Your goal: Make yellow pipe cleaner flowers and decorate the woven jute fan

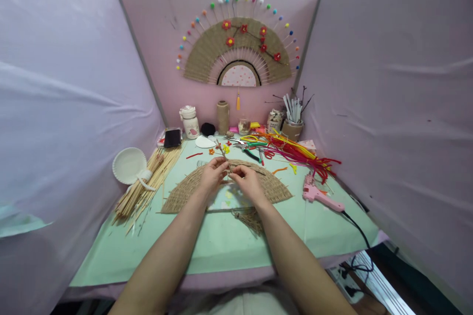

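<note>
Over the middle of the table my left hand (215, 173) is closed, its fingers pinching a thin brown twig (221, 148) that sticks up past the fingertips. My right hand (247, 181) meets it from the other side, thumb and forefinger pressed together at the lower end of the twig. Whether anything small sits between the right fingertips is hard to make out. Beneath both hands lies a woven twine fan (185, 193), partly covered by them. A twine tassel (250, 221) hangs from its lower edge. Small orange and yellow flowers (226, 149) lie just beyond the hands.
A pink glue gun (321, 196) lies at right, its cord running off the table. Red and yellow pipe cleaners (295, 151), pliers (252, 156) and scissors (269, 154) lie behind. Bamboo sticks (142, 189) and a white bowl (129, 165) are left. A finished fan (207, 49) hangs behind.
</note>
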{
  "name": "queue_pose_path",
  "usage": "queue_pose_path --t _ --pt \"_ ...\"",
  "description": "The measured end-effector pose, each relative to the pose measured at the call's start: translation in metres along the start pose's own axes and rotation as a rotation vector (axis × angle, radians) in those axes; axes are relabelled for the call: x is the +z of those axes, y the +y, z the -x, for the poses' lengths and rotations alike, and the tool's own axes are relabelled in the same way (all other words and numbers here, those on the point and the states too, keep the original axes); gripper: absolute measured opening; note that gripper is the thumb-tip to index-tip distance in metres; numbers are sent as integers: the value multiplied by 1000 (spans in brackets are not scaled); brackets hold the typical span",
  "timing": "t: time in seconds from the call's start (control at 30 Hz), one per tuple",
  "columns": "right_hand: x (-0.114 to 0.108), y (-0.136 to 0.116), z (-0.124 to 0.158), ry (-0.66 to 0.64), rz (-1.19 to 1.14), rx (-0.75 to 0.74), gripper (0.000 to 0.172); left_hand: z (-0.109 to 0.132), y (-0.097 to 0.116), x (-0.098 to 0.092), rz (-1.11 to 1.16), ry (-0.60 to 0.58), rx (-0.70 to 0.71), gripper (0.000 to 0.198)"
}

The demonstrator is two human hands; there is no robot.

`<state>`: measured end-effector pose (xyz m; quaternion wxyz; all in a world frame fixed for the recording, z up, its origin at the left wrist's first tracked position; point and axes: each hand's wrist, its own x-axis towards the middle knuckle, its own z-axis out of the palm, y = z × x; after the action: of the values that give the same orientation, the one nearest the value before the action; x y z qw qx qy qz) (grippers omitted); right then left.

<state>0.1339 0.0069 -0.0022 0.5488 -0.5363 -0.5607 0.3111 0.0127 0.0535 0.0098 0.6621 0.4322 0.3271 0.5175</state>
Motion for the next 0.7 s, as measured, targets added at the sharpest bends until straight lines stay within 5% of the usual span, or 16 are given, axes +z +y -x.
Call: queue_pose_path --t 0.37,0.53,0.7 --pt "2 0 1 33 32 -86 22 0 0 -2 -138 38 71 36" --pt "0 -1 -5 245 -102 -80 37 3 -2 -1 -668 -65 391 19" --pt "-7 -15 -1 226 -100 -109 13 5 -6 1 -949 -190 619 20"
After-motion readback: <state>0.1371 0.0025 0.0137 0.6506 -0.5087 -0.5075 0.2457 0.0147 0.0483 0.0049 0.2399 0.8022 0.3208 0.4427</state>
